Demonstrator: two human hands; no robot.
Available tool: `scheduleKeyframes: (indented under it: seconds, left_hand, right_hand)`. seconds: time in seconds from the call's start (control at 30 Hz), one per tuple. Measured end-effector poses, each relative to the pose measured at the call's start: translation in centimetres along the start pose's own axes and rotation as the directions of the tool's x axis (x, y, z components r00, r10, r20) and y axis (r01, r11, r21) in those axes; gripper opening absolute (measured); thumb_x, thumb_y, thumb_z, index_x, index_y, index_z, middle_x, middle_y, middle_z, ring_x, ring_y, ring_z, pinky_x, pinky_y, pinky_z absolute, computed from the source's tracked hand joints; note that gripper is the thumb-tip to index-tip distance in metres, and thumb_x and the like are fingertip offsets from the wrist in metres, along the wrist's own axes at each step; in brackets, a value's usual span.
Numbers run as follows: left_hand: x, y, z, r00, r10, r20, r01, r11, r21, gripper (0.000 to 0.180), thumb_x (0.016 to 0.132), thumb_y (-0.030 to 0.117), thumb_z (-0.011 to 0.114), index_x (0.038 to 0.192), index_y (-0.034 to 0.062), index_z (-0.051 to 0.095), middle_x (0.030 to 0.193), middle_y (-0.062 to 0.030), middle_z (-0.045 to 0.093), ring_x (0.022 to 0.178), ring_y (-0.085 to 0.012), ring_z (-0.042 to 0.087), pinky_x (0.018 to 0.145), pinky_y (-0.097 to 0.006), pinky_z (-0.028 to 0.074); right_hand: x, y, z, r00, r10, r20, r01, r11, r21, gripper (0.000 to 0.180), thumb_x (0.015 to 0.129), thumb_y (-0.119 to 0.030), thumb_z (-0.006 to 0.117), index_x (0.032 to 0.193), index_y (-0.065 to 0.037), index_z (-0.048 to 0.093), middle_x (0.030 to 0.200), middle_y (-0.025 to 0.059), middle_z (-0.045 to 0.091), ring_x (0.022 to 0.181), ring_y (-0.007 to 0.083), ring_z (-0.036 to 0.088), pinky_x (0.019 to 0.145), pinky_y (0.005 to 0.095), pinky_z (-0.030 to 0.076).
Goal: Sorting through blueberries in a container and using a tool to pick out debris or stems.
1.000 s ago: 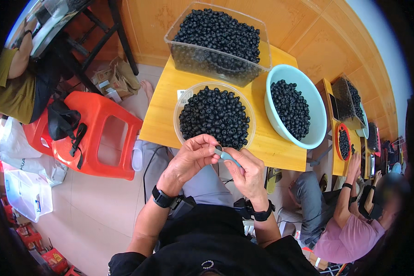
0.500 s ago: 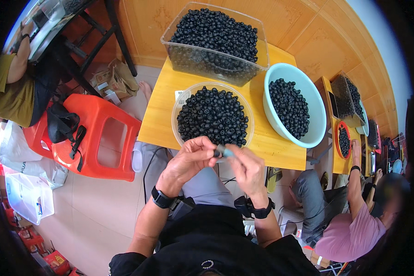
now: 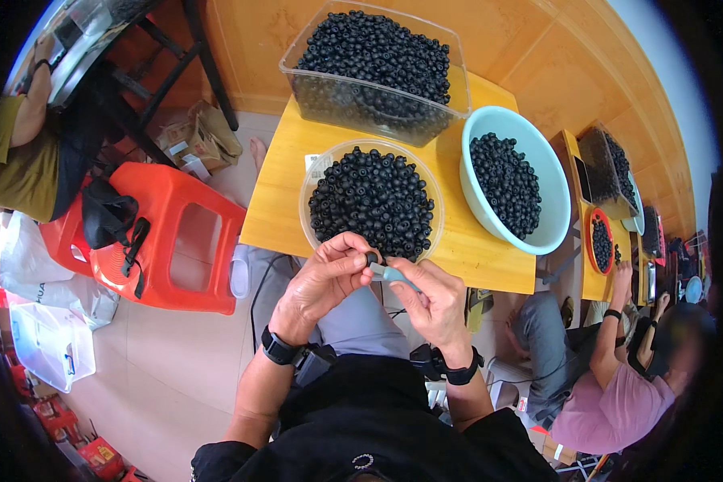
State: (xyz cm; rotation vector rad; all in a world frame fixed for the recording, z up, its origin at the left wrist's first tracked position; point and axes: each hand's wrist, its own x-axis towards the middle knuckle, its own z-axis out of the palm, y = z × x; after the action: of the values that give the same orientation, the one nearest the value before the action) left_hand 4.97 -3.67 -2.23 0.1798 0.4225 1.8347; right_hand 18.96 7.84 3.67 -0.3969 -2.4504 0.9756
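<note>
Between thumb and fingertips, my left hand (image 3: pixel 321 281) pinches a small round black part (image 3: pixel 371 259) with a hole in it. My right hand (image 3: pixel 435 301) grips a small blue-handled knife (image 3: pixel 394 275); its short grey blade is at the black part, though exact contact is hard to make out. Both hands are over the near edge of a round clear tub (image 3: pixel 308 210), heaped with similar black parts (image 3: pixel 369 197).
Behind the tub on the yellow table (image 3: pixel 273 213) stands a clear rectangular bin (image 3: pixel 377 124) of black parts. A pale blue basin (image 3: pixel 558 193) holds more at right. A red stool (image 3: pixel 169 241) is at left. Co-workers sit at both sides; one wears a pink shirt (image 3: pixel 610 410).
The knife, blurred and higher before, is now lower and sharper beside the black part. My right hand has dropped slightly. At right, the co-worker's hand has moved down from the red dish.
</note>
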Motion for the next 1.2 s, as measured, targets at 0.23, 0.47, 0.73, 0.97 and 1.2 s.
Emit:
scheduleKeyframes:
  seconds: [0.23, 0.47, 0.73, 0.97, 1.2]
  left_hand:
    - [-0.1, 0.0, 0.0, 1.0, 0.006, -0.015, -0.006, 1.0, 0.025, 0.013, 0.084, 0.001, 0.062, 0.096, 0.0034, 0.059, 0.093, -0.0092, 0.063, 0.074, -0.0139, 0.061, 0.069, -0.024, 0.052]
    - [-0.4, 0.0, -0.4, 0.996, -0.054, 0.076, 0.05, 0.997, 0.054, 0.014, 0.082, 0.001, 0.064, 0.094, 0.0041, 0.057, 0.092, -0.0075, 0.063, 0.074, -0.0129, 0.061, 0.067, -0.023, 0.05]
    - [-0.5, -1.3, -0.2, 0.995, -0.102, -0.02, 0.103, 0.945, 0.312, 0.025, 0.079, -0.001, 0.065, 0.1, 0.0068, 0.053, 0.091, -0.0047, 0.063, 0.075, -0.0112, 0.061, 0.066, -0.024, 0.051]
    - [-0.1, -0.4, 1.1, 0.981, 0.072, -0.18, 0.044, 0.822, 0.568, 0.023, 0.079, 0.001, 0.063, 0.1, 0.0018, 0.056, 0.088, -0.0069, 0.064, 0.075, -0.0122, 0.061, 0.067, -0.024, 0.05]
    - [0.8, 1.0, 0.0, 0.886, 0.432, -0.169, -0.002, 0.367, 0.93, 0.015, 0.078, -0.002, 0.064, 0.092, -0.0025, 0.062, 0.079, -0.0037, 0.063, 0.07, -0.0086, 0.059, 0.063, -0.021, 0.049]
  right_hand:
    - [0.1, -0.1, 0.4, 1.0, -0.026, 0.002, 0.027, 0.999, -0.025, 0.026, 0.076, -0.009, 0.07, 0.101, -0.004, 0.065, 0.065, 0.007, 0.054, 0.05, 0.0186, 0.055, 0.047, 0.0294, 0.044]
    - [-0.3, 1.2, 0.6, 0.999, 0.035, -0.04, -0.037, 0.998, -0.054, 0.028, 0.075, -0.009, 0.071, 0.102, -0.004, 0.065, 0.066, 0.0076, 0.055, 0.053, 0.02, 0.055, 0.048, 0.0301, 0.043]
    - [-1.0, 1.0, 0.7, 0.998, 0.005, 0.06, -0.016, 0.982, 0.19, 0.028, 0.073, -0.006, 0.072, 0.1, -0.004, 0.066, 0.073, 0.0078, 0.058, 0.058, 0.0198, 0.056, 0.052, 0.0287, 0.043]
    - [0.3, 2.4, -2.9, 0.99, 0.112, -0.082, -0.118, 0.991, -0.071, 0.022, 0.075, -0.004, 0.068, 0.097, -0.003, 0.065, 0.077, 0.0096, 0.06, 0.062, 0.0194, 0.057, 0.056, 0.0296, 0.045]
    - [4.1, 7.8, -8.6, 0.842, 0.029, -0.539, -0.22, 0.93, -0.293, 0.028, 0.074, -0.002, 0.067, 0.101, -0.001, 0.062, 0.084, 0.0118, 0.057, 0.069, 0.0227, 0.053, 0.065, 0.0327, 0.044]
